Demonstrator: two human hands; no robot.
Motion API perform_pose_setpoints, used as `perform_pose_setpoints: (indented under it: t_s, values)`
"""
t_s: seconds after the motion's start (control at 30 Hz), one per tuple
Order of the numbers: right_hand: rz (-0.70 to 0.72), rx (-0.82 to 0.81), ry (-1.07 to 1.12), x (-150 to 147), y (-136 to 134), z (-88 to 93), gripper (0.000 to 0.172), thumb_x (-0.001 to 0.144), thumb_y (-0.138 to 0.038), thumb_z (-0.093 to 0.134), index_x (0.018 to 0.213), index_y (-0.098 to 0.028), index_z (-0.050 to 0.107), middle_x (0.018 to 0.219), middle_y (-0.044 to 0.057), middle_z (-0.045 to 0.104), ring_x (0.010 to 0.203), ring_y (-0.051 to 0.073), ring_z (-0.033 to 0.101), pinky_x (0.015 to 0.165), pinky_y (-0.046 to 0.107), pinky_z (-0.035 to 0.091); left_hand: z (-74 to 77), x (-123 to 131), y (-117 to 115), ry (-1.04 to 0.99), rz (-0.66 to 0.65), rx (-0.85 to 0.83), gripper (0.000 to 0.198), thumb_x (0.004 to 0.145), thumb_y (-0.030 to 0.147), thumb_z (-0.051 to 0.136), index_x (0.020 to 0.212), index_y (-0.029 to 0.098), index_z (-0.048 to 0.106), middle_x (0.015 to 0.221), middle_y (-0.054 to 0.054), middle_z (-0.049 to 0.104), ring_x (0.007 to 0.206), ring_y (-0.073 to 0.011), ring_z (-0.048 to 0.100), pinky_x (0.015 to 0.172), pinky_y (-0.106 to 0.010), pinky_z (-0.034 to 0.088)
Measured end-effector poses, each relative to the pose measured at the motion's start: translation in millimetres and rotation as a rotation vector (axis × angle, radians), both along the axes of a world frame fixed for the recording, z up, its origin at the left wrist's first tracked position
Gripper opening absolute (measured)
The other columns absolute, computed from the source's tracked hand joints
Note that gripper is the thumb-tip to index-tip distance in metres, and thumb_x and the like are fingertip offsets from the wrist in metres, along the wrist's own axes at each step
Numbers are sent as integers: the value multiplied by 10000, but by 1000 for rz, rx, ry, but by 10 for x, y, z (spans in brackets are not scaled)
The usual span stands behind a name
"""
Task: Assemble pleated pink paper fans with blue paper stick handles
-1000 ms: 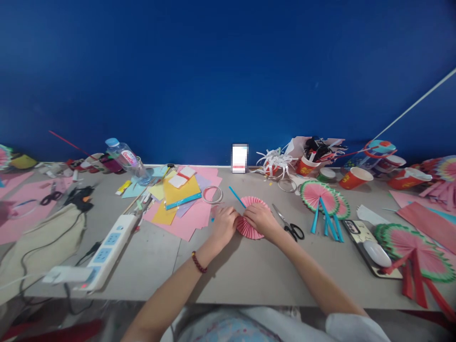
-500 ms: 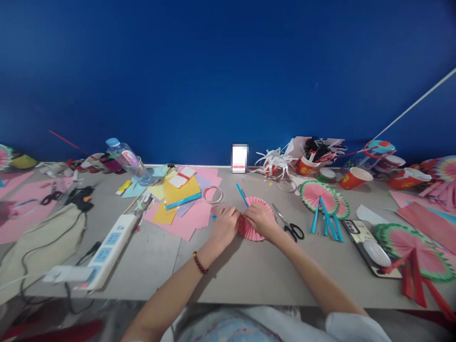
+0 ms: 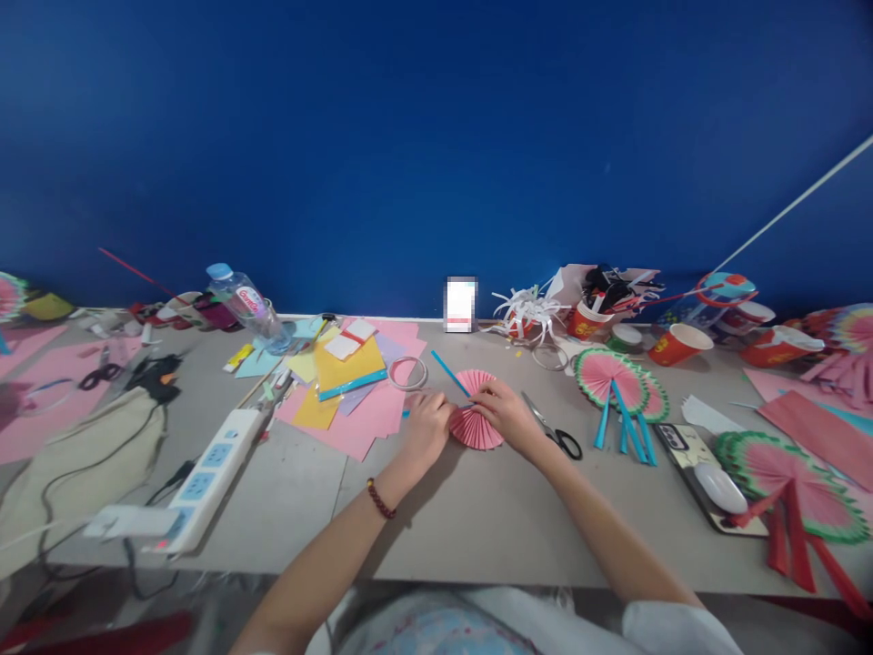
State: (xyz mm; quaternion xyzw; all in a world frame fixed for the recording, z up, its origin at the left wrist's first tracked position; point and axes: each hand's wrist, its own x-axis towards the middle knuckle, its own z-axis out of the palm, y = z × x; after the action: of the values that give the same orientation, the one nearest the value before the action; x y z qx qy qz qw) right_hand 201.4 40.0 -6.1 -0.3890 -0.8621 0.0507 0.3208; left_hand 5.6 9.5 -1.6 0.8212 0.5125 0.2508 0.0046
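Observation:
Between my hands is a round pink pleated paper fan (image 3: 479,435), its folds spreading from the middle. My left hand (image 3: 429,423) is closed on its left side near the centre, with a bit of blue paper showing past the knuckles. From the right, my right hand (image 3: 503,414) pinches the fan close to its middle; the fingertips partly hide what they grip. A thin blue paper strip (image 3: 448,371) slants up and left from the centre of the fan. Black-handled scissors (image 3: 566,444) lie just right of my right hand.
Coloured paper sheets (image 3: 361,432) and a tape ring (image 3: 407,373) lie to the left, beyond a white power strip (image 3: 222,473). Finished-looking fans (image 3: 612,377), a phone with a mouse (image 3: 721,487) on it and red paper cups (image 3: 680,343) are on the right. A lit phone (image 3: 460,305) leans against the blue wall.
The blue strip's free end has swung left and now slants more. The pink fan has turned and shifted slightly left, and my right hand has moved a little left with it.

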Motion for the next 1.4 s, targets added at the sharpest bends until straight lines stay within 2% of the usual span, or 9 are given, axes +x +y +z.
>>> perform_pose_setpoints:
  t_s: [0.2,0.4,0.6,0.73,0.9,1.03,1.23,1.4]
  values:
    - [15,-40,20,-9,0,8,204,919,-220,531,810,-200,703,814,64,656,805,192,585,744,322,476,-1,-8,3,23,-17,21,230,902,139,483,870,222,695,797,-42,569,799,-190,513,750,-363,361]
    - [-1,-106,-5,-19,-1,17,208,925,-200,500,799,-189,666,822,65,655,813,196,582,755,332,466,-7,6,-7,16,-14,33,230,899,137,476,856,224,685,794,-39,580,785,-192,514,741,-363,347]
    - [-25,-93,-75,-14,10,-13,200,919,-178,508,786,-182,658,809,60,651,802,190,573,750,317,441,-22,39,-18,55,4,35,122,855,182,548,815,191,663,813,-50,619,820,-208,536,760,-380,335]
    - [-37,-91,-57,-22,-12,-10,198,917,-165,503,803,-178,664,821,62,648,821,191,576,760,315,450,-20,32,-16,83,40,38,163,864,199,532,744,188,641,771,-52,617,803,-210,539,755,-392,329]
    - [-19,-50,-12,-51,-54,32,146,907,-227,542,916,-197,684,901,78,655,884,205,596,803,340,481,18,31,-32,102,19,63,177,891,196,486,783,193,627,804,-63,615,820,-221,533,747,-395,332]
    - [4,0,-15,-77,-73,56,167,906,-236,541,950,-217,701,944,85,649,904,205,601,804,348,493,38,42,-53,108,-10,87,146,875,178,491,827,190,628,808,-68,613,824,-229,530,764,-400,343]
    - [19,46,-67,-93,-86,45,174,914,-236,529,913,-205,700,915,84,634,879,201,586,779,332,478,13,58,-56,101,-42,90,131,838,128,508,870,183,622,808,-62,619,830,-227,540,779,-400,347]
    - [24,40,-132,-108,-75,20,189,925,-187,497,834,-178,663,819,67,626,808,190,553,741,314,448,12,70,-47,65,-15,36,108,843,148,523,844,186,624,822,-54,639,814,-213,562,776,-393,350]
